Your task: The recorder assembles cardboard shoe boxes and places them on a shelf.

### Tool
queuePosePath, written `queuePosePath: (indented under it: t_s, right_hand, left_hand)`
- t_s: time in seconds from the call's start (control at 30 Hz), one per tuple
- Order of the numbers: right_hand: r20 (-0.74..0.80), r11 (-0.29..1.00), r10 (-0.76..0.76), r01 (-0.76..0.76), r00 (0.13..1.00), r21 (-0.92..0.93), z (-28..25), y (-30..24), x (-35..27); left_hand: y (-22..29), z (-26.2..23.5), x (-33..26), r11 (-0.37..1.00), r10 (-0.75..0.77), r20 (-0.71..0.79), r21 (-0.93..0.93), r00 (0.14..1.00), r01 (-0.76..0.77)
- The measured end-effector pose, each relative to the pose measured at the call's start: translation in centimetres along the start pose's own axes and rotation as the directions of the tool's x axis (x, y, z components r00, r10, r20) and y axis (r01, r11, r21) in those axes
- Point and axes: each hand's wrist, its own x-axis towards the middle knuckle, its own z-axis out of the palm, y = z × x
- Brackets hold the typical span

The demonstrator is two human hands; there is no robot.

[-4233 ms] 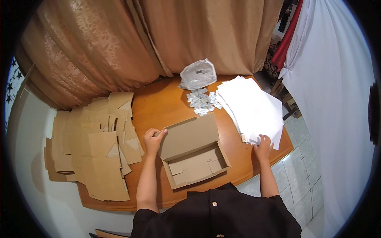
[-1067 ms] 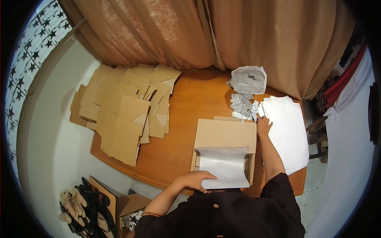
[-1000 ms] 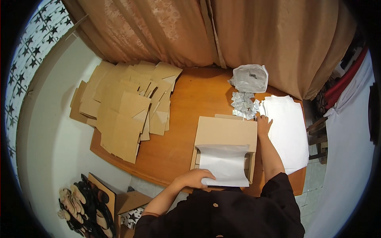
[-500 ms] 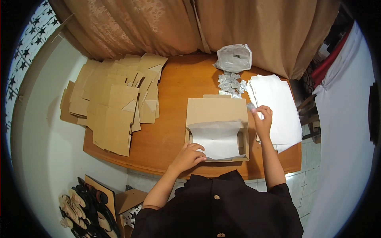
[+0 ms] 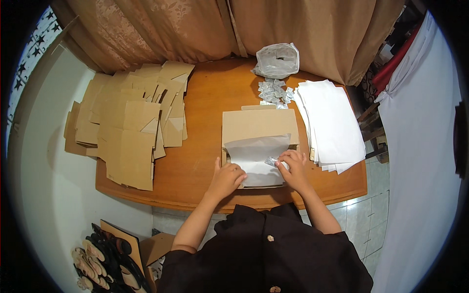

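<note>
An open cardboard box stands near the table's front edge, its lid flap folded back. White paper lines it, with the far end curling upward. My right hand pinches a small silvery packet above the paper, closed on it. On the left, my left hand rests at the box's near left corner, thumb apart and fingers touching the paper's edge; it holds nothing that I can see. Behind the box lie several more silvery packets, in front of a clear plastic bag.
Flattened cardboard boxes are piled on the left of the wooden table. A stack of white paper sheets lies on the right. Brown curtains hang behind. Shoes sit on the floor at lower left.
My right hand has brought the packet from beside the box's right edge to over the paper inside. My left hand stays by the box's near left corner, its thumb now spread. The view has shifted slightly.
</note>
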Motion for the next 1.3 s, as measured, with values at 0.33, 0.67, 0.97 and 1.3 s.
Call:
queuePosePath:
  t_s: [0.33, 0.67, 0.97, 1.3]
  right_hand:
    - [0.148, 0.992, -0.013, 0.032, 0.989, -0.122, 1.1, 1.1, -0.8]
    - [0.508, 0.93, 0.171, 0.033, 0.844, -0.366, 2.5, 1.2, -0.1]
    - [0.04, 0.961, -0.265, 0.267, 0.963, -0.065, -1.8, -1.3, -2.3]
    - [0.327, 0.933, -0.308, 0.351, 0.893, -0.081, -2.0, -2.1, -1.1]
  left_hand:
    - [-2.2, 3.3, 3.9, 0.985, 0.001, -0.156, 0.169, 0.988, 0.025]
    - [-2.7, -0.8, 8.0, 0.997, -0.067, -0.173, 0.025, 0.983, 0.073]
    - [-1.9, 0.1, 3.0, 0.881, 0.456, 0.082, 0.102, 0.886, -0.463]
    - [-1.7, 1.9, 3.7, 0.949, 0.29, 0.137, 0.086, 0.947, -0.303]
